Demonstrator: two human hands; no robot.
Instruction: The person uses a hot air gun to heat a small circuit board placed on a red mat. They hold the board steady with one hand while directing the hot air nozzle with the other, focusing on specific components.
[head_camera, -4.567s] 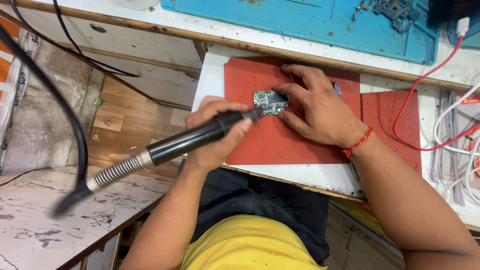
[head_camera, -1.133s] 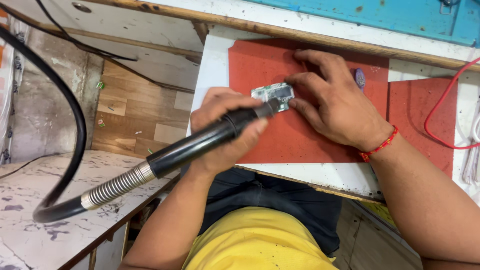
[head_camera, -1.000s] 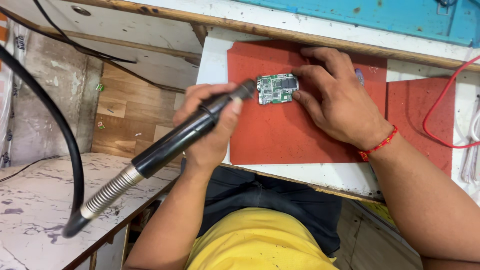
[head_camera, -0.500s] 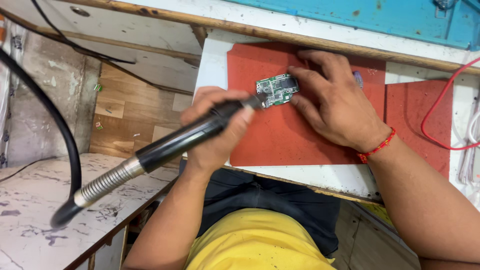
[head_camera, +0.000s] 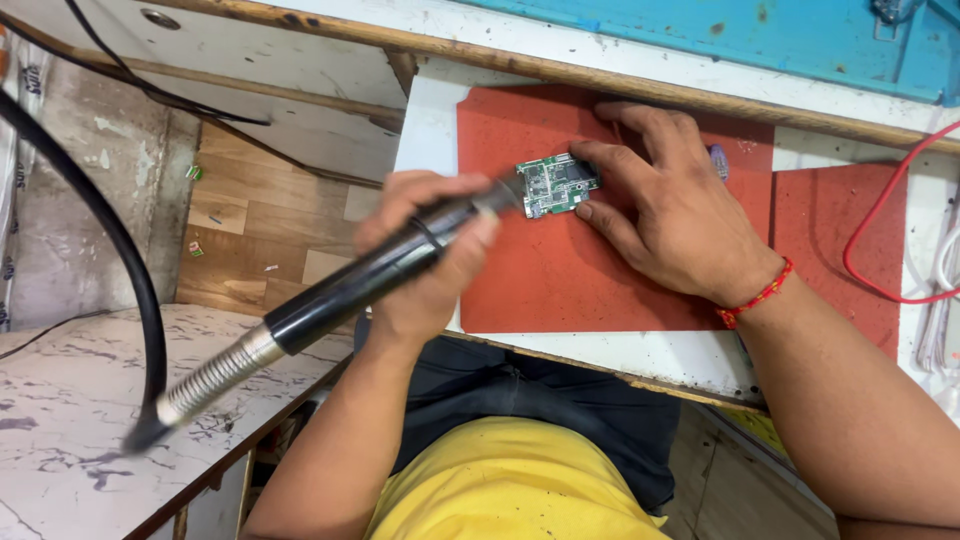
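A small green circuit board (head_camera: 556, 184) lies on a red mat (head_camera: 560, 270) on the white bench. My right hand (head_camera: 668, 210) presses on the board's right side, with index finger and thumb pinning it flat. My left hand (head_camera: 430, 255) grips a black rotary tool handpiece (head_camera: 370, 280), whose blurred tip reaches the board's left edge. The handpiece ends in a silver spring collar (head_camera: 210, 378) and a thick black flexible shaft (head_camera: 95, 215) that curves away to the left.
A second red mat (head_camera: 850, 240) lies to the right, crossed by a red wire (head_camera: 880, 250). White cables (head_camera: 942, 300) hang at the far right. A blue mat (head_camera: 760, 35) sits behind a wooden strip. A marble-patterned shelf (head_camera: 70, 440) stands lower left.
The tool tip lifted off the board about a second ago and has come back to its left edge. My right hand has stayed on the board.
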